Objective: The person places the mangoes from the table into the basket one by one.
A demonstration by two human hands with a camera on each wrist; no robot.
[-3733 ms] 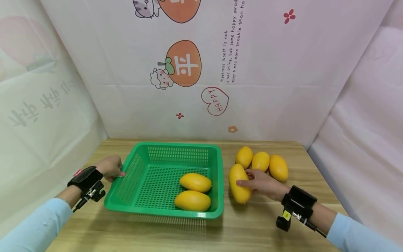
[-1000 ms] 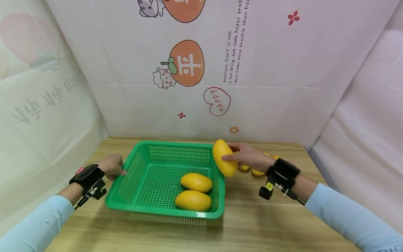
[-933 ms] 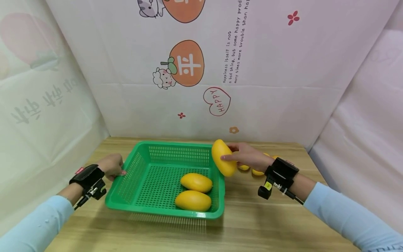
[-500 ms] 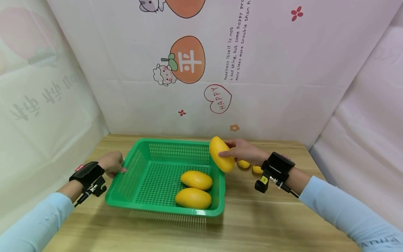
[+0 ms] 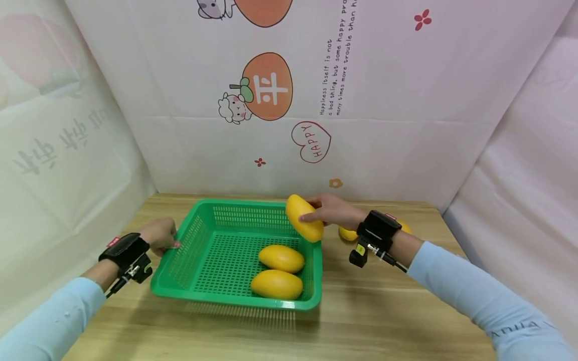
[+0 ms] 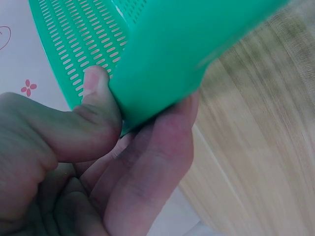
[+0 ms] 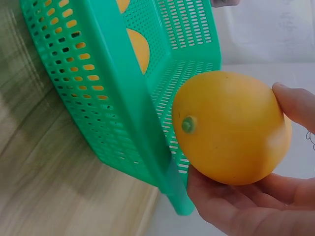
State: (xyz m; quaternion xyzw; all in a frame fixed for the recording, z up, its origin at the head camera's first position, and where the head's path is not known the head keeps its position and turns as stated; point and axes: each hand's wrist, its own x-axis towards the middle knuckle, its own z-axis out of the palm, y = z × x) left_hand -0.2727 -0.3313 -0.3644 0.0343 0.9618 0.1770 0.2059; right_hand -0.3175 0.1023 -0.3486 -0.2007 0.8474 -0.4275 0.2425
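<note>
A green plastic basket (image 5: pixel 235 301) with slotted walls stands on the wooden table. My left hand (image 5: pixel 159 236) grips its left rim, the thumb inside and the fingers curled under the outside in the left wrist view. Between thumb and fingers my right hand (image 5: pixel 333 211) holds a yellow mango (image 5: pixel 303 218) over the basket's back right corner. The right wrist view shows the green stem end of this mango (image 7: pixel 226 128) beside the rim. Two more mangoes lie inside at the right, one behind (image 5: pixel 282 258) and one in front (image 5: pixel 276 285).
Behind the right forearm, more mangoes lie on the table, mostly hidden; one mango (image 5: pixel 346 233) shows left of the wrist strap and another mango (image 5: pixel 404 227) to its right. A printed white cloth (image 5: pixel 384 160) hangs behind the table (image 5: pixel 370 321) and along both sides.
My right hand has lifted the mango from the table at the right and carried it left, over the basket's rim. The left hand and the basket stay in place.
</note>
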